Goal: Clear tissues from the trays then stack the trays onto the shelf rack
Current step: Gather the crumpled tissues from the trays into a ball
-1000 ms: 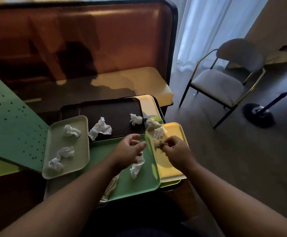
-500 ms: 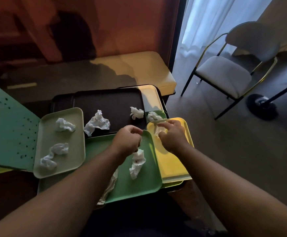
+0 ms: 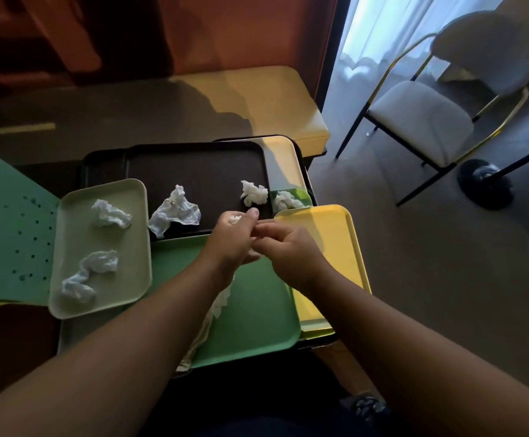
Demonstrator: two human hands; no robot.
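Tissues are only partly cleared: the left hand (image 3: 235,238) is clenched on a white wad (image 3: 235,219) that shows between its fingers, and the right hand (image 3: 291,250) meets it just beside, fingers pinched together, though whether that grip has any tissue in it I cannot tell. Both hands hover over the seam between the green tray (image 3: 257,310) at the near edge of the table and the yellow tray (image 3: 342,247) at the near right corner. The yellow tray's visible surface looks bare, so it seems done. Much is left. The pale tray (image 3: 131,279) toward the left edge has two crumpled tissues, one at its far end (image 3: 110,213) and one at its near end (image 3: 88,275). The dark tray (image 3: 209,171) along the far edge carries a large loose tissue (image 3: 175,211) at its near left and a smaller ball (image 3: 253,193) at its near right. Another wad (image 3: 285,200) sits on a green tray corner peeking out just beyond the yellow one. A long twisted tissue (image 3: 206,323) lies on the green tray, partly hidden under the left forearm. No tray has been lifted, they overlap one another on the table, and the shelf rack cannot be made out for certain here, so stacking has not begun.
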